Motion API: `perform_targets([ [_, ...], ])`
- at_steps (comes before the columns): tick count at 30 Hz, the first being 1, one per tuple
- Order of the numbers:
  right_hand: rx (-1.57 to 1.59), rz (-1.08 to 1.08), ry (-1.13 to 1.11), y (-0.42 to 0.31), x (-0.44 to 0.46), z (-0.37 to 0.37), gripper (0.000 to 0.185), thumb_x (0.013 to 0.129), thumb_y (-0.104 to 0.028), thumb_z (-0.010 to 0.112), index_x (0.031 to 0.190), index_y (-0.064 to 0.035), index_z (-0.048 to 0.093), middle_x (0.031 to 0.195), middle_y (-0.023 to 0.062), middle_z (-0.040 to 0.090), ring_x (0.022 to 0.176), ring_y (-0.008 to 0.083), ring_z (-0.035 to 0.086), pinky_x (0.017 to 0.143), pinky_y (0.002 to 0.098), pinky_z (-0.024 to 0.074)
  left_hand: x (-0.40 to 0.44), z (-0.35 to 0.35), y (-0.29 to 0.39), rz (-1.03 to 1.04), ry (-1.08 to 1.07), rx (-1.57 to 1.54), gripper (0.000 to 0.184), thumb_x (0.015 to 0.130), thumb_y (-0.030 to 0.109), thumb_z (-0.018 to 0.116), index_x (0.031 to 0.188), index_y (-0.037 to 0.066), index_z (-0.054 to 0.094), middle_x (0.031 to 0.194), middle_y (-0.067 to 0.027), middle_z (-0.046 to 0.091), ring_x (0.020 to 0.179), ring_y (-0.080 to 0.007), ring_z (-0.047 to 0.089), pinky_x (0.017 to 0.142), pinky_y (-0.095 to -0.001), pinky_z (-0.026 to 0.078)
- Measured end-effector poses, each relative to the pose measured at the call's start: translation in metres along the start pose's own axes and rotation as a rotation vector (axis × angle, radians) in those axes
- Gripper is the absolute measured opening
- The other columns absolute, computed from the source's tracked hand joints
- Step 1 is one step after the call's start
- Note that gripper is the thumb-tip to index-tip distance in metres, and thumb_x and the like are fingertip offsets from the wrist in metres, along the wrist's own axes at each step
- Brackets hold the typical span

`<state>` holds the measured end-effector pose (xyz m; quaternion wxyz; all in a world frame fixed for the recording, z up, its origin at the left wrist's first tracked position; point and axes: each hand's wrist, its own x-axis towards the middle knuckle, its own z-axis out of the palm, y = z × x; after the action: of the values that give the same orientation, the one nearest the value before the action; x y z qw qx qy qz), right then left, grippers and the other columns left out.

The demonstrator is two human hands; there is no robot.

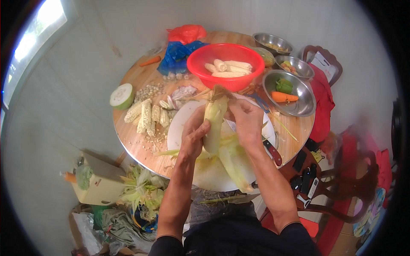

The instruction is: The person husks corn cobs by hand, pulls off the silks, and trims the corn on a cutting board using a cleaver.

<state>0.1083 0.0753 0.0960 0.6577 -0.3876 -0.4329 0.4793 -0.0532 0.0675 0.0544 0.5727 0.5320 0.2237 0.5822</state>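
An ear of corn, still in pale green husk with brown silk at its top, is held upright over a white board. My left hand wraps round its left side, thumb across the front. At the upper right of the ear, my right hand pinches near the silk and husk; its fingertips are partly hidden. Peeled husk leaves lie on the board below. A red basin behind my hands holds several peeled corn cobs.
Several corn pieces lie left on the round wooden table, near a cut melon. A knife rests at the right. Steel bowls stand at the back right; husks fill a spot below left.
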Motion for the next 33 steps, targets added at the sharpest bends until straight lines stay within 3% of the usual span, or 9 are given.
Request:
perform_targets([
  [7,-0.155,-0.078,-0.083,-0.025,-0.010,0.011,0.026,0.095,-0.018,0.070,0.103,0.0064,0.071,0.088,0.0078,0.071,0.079,0.0104,0.065,0.071,0.0264,0.0525,0.003,0.000,0.005,-0.007,-0.001,-0.030,0.070,0.096,0.047,0.065,0.145,0.000,0.047,0.128,-0.0123,0.062,0.113,-0.0227,0.060,0.099,-0.0366,0.047],
  [11,-0.267,-0.113,-0.094,-0.027,-0.008,0.016,0.026,0.095,-0.017,0.069,0.108,0.0056,0.072,0.099,0.0102,0.073,0.084,0.0120,0.067,0.074,0.0274,0.0545,0.001,0.008,0.006,-0.033,0.046,-0.072,0.069,0.093,0.042,0.070,0.142,-0.001,0.048,0.122,-0.0102,0.061,0.109,-0.0188,0.059,0.095,-0.0332,0.047],
  [13,-0.272,-0.183,-0.083,-0.013,-0.001,0.014,0.025,0.095,-0.016,0.070,0.107,0.0058,0.072,0.097,0.0102,0.073,0.084,0.0119,0.067,0.074,0.0274,0.0545,0.002,0.014,0.006,0.102,0.087,0.291,0.065,0.093,0.034,0.072,0.141,-0.001,0.048,0.120,-0.0091,0.061,0.109,-0.0171,0.058,0.094,-0.0330,0.048],
  [15,-0.278,-0.252,-0.073,-0.008,0.001,0.015,0.024,0.095,-0.015,0.070,0.106,0.0060,0.072,0.095,0.0101,0.073,0.083,0.0118,0.067,0.074,0.0273,0.0545,0.002,0.021,0.010,0.089,0.149,0.331,0.060,0.091,0.029,0.074,0.137,-0.002,0.052,0.118,-0.0083,0.062,0.109,-0.0166,0.059,0.093,-0.0328,0.049],
  [21,-0.127,0.011,-0.028,0.009,0.003,0.017,0.019,0.097,-0.011,0.064,0.098,0.0065,0.071,0.086,0.0086,0.071,0.078,0.0112,0.065,0.073,0.0287,0.0539,-0.003,0.024,0.015,0.038,0.220,0.390,0.051,0.093,0.029,0.071,0.131,-0.002,0.059,0.115,-0.0079,0.066,0.105,-0.0168,0.060,0.093,-0.0321,0.048],
  [23,0.105,0.105,0.018,0.021,0.007,0.024,0.018,0.098,-0.011,0.063,0.096,0.0048,0.071,0.084,0.0079,0.069,0.073,0.0109,0.062,0.071,0.0293,0.0537,-0.002,0.022,0.012,0.083,0.244,0.340,0.051,0.094,0.029,0.069,0.133,-0.002,0.058,0.117,-0.0086,0.066,0.106,-0.0171,0.060,0.094,-0.0330,0.048],
  [27,0.093,0.120,0.070,0.039,0.013,0.021,0.019,0.099,-0.013,0.063,0.094,0.0037,0.070,0.084,0.0054,0.067,0.074,0.0100,0.061,0.069,0.0287,0.0541,-0.003,0.001,0.006,0.172,0.253,0.328,0.053,0.093,0.027,0.070,0.136,-0.002,0.056,0.120,-0.0098,0.065,0.110,-0.0189,0.060,0.097,-0.0336,0.047],
  [29,0.160,0.290,0.285,0.037,0.017,0.008,0.019,0.102,-0.015,0.061,0.098,0.0013,0.069,0.087,0.0031,0.065,0.076,0.0088,0.060,0.073,0.0261,0.0533,-0.006,-0.012,0.015,0.250,0.221,0.179,0.054,0.093,0.024,0.070,0.137,-0.003,0.054,0.124,-0.0104,0.063,0.115,-0.0204,0.059,0.101,-0.0346,0.046],
  [33,0.267,0.197,0.169,0.027,0.006,0.009,0.020,0.106,-0.018,0.055,0.105,-0.0016,0.067,0.089,0.0012,0.063,0.078,0.0083,0.057,0.073,0.0257,0.0499,-0.004,-0.022,-0.007,0.232,0.312,0.214,0.041,0.099,0.019,0.063,0.133,-0.001,0.053,0.126,-0.0105,0.061,0.115,-0.0204,0.058,0.102,-0.0336,0.044],
])
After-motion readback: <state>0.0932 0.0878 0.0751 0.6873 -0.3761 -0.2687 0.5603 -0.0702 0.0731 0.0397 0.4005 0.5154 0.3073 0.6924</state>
